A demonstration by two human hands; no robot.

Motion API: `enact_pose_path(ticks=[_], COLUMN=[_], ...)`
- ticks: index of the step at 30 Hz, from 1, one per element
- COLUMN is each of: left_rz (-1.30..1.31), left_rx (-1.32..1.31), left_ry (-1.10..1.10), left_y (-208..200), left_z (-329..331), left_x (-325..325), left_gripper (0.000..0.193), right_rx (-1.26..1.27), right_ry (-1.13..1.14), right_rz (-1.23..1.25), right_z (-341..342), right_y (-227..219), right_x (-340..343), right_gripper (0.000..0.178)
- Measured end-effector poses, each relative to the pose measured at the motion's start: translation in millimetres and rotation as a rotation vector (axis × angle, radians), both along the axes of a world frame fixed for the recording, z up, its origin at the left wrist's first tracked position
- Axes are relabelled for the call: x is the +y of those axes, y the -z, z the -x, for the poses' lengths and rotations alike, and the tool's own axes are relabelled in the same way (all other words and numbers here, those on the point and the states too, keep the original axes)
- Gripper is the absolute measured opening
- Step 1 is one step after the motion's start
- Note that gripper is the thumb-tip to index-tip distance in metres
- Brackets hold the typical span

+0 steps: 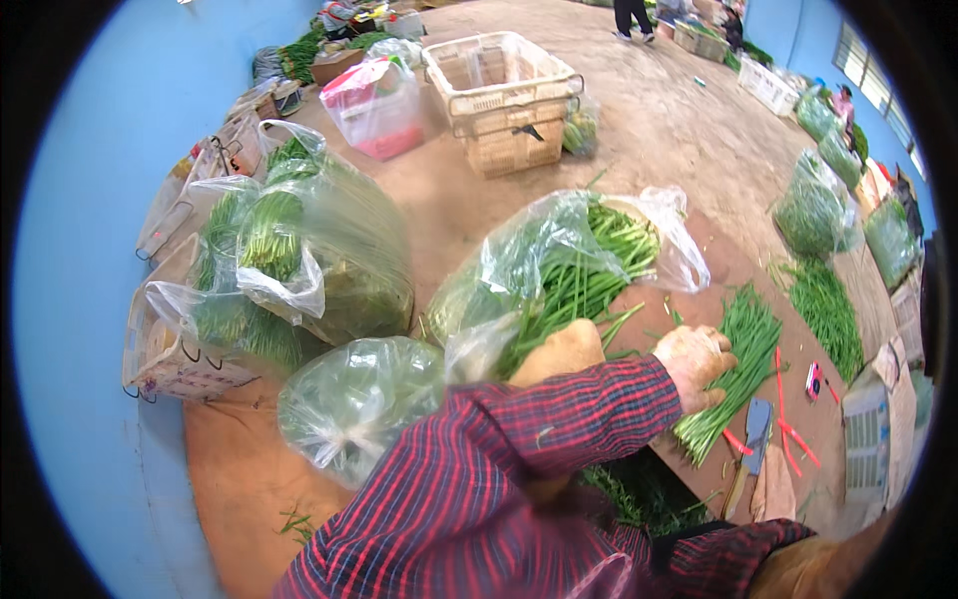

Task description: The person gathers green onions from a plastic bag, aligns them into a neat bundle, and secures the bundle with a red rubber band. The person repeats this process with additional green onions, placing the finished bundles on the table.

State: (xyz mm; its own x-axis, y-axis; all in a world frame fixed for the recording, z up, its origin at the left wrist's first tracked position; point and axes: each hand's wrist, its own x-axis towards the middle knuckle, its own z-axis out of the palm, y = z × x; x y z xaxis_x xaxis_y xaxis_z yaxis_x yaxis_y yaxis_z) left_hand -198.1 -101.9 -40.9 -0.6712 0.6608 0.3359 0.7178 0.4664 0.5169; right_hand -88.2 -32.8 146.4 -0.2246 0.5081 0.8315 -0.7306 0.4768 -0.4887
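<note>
Head view: left hand [691, 361] curls its fingers over green stalks [746, 329], grip unclear; right hand's [826, 565] fingers: cannot tell.

The greens [746, 344] are 1 long heap of thin stalks. The tops are dark green, and the bottom ends are pale, almost white. They lie on their side on the brown board [798, 344], on a slant: tops far off, pale ends near. Most stalks point the same way, but some stick out. The left hand [694, 364] touches their left side.
</note>
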Motion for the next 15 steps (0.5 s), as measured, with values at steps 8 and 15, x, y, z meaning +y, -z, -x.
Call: enact_pose_path(ticks=[8,15], left_rz=[0.413,0.364], left_rx=[0.032,-0.034], left_ry=[-0.224,-0.204], left_y=[27,103], left_z=[137,202], left_x=[-30,-23], left_gripper=[0.049,0.034], right_rx=[-0.107,-0.267], right_ry=[0.003,0.057], right_rz=[-0.165,-0.375], right_z=[36,91], right_y=[16,46], right_x=[-17,2], right_gripper=[0.065,0.070])
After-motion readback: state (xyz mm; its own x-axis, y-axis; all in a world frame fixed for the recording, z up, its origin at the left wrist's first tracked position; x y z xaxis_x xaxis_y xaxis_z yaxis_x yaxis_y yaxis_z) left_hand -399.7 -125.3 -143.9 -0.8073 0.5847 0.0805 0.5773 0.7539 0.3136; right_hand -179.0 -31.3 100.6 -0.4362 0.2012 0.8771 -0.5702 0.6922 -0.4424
